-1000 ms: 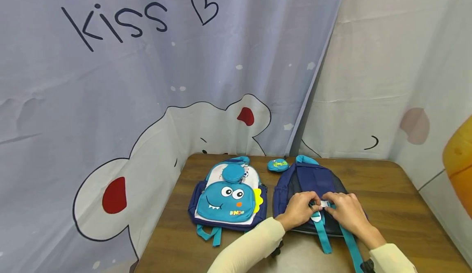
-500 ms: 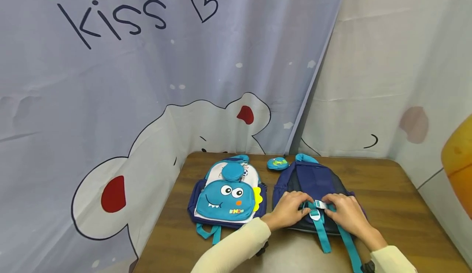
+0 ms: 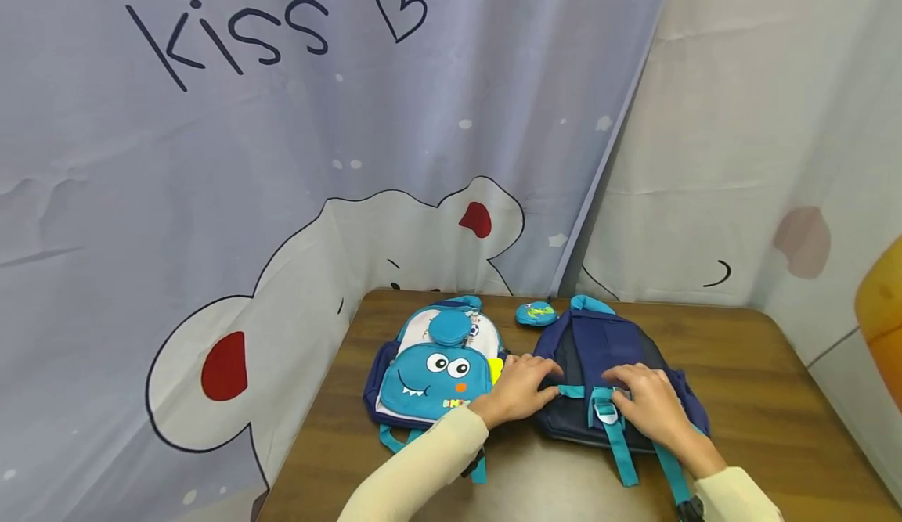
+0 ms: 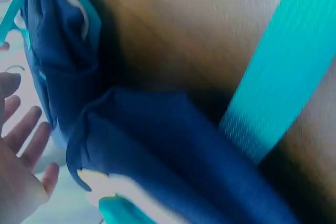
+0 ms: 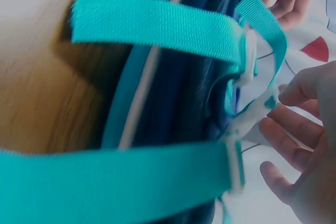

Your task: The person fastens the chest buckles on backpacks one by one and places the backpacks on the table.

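Note:
A navy backpack [image 3: 606, 342] lies back side up on the table, with teal straps across its lower back. My right hand [image 3: 648, 405] pinches a white strap buckle [image 5: 254, 114] near its middle. Just below, a second white buckle [image 3: 604, 412] holds a teal strap that hangs toward the table's front. To the left, my left hand [image 3: 517, 387] has its thumb and index finger apart, with the end of a short teal strap [image 3: 572, 391] close to the thumb. Its other fingers [image 4: 26, 129] are spread in the left wrist view.
A dinosaur-face backpack [image 3: 430, 381] lies front up on the left, partly behind the left hand. A small round teal pouch [image 3: 535, 314] sits at the back between the bags. The wooden table [image 3: 761, 397] ends at a printed curtain [image 3: 423, 115].
My left hand has moved left from the buckles to between the two backpacks, and a short teal strap now stretches out toward it. The right hand stays at the buckles.

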Demonstrator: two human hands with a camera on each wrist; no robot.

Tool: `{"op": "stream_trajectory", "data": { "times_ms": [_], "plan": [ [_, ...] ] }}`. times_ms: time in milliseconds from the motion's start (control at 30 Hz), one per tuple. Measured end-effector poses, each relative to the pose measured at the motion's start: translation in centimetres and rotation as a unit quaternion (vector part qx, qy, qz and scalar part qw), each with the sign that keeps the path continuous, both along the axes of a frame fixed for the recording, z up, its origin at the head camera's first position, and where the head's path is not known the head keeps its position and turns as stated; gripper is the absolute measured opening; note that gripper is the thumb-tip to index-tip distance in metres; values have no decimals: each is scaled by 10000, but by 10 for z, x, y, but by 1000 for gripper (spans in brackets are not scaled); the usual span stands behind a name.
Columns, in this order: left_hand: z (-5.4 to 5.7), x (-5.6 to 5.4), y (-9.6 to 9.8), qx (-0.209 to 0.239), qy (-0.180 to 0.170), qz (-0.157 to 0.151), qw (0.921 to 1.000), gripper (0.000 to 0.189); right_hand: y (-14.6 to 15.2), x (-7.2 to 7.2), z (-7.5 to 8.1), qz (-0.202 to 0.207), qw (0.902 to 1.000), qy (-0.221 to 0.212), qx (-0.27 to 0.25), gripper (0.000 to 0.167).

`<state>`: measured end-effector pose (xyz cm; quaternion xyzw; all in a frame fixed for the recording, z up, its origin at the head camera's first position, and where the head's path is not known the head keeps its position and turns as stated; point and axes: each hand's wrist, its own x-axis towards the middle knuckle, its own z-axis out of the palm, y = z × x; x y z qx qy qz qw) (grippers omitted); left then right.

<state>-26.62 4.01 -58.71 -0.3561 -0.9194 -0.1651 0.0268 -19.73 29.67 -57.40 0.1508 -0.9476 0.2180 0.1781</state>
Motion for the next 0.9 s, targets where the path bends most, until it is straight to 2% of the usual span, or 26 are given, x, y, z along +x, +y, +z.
{"op": "stream_trajectory", "data": {
  "times_ms": [167,300,433,533,600,700,900],
  "plan": [
    [3,-14,-7,-125,-104,519,9985,30,-18,-3,2,93,9999,15,-69,21],
    [2,-25,-12,-257,-245,1048,9939,30,-31,-4,-1,155,9998,6,-125,20],
    [1,-39,-14,-436,-598,1598,9844,35,-41,-5,-4,211,9997,-17,-159,20],
    [1,-50,-14,-628,-860,1979,9744,38,-51,-7,-5,219,9996,4,-168,20],
    [2,-54,-16,-768,-915,2179,9686,40,-61,-8,-5,207,9996,17,-197,19],
    [1,-58,-16,-939,-946,2394,9617,41,-75,-9,-7,197,9995,13,-266,18],
    [-2,-60,-16,-1083,-810,2548,9575,51,-100,-8,-12,311,9987,-108,-389,15]
  ]
}}
